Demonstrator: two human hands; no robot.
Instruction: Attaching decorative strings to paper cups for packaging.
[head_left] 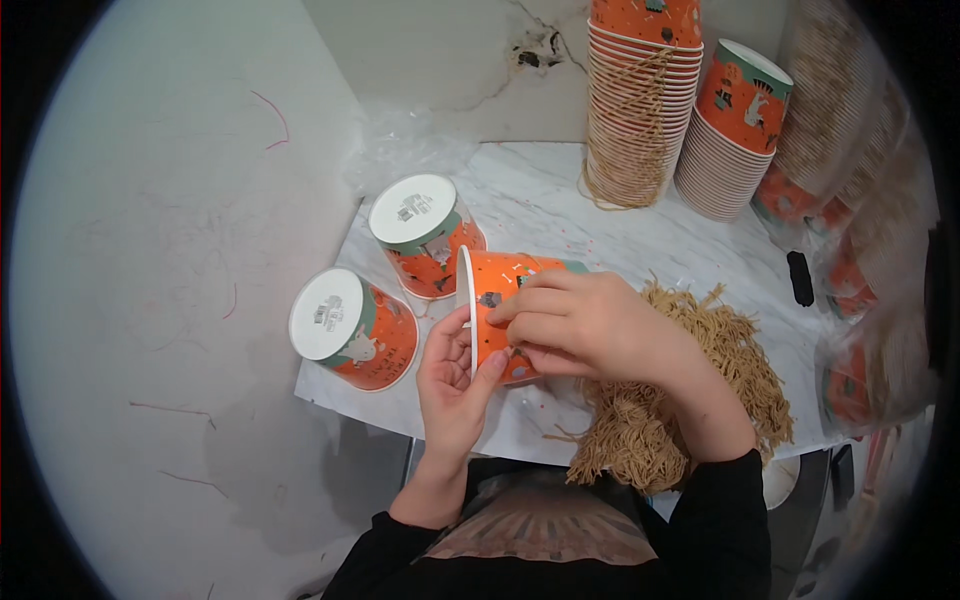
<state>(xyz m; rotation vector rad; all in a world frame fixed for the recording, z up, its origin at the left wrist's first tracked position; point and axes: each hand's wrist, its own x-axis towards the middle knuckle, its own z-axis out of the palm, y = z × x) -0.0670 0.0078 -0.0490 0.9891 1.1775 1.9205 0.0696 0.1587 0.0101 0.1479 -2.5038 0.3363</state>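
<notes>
An orange paper bucket with a white rim and Halloween-like pictures lies on its side in my hands, its mouth facing left. My left hand grips it at the rim, with the fingers inside the mouth and the thumb outside. My right hand is closed, fingertips bunched against the bucket's printed wall; whatever they pinch is hidden. Under my right forearm a heap of tan twisted cords spreads over the table. Two matching buckets, one farther back and one nearer, stand upside down to the left.
At the back rises a tall stack of buckets with cords hanging down it, beside a shorter stack. Plastic-wrapped stacks line the right side. Crumpled clear plastic lies by the wall, at the marble-patterned table's back left.
</notes>
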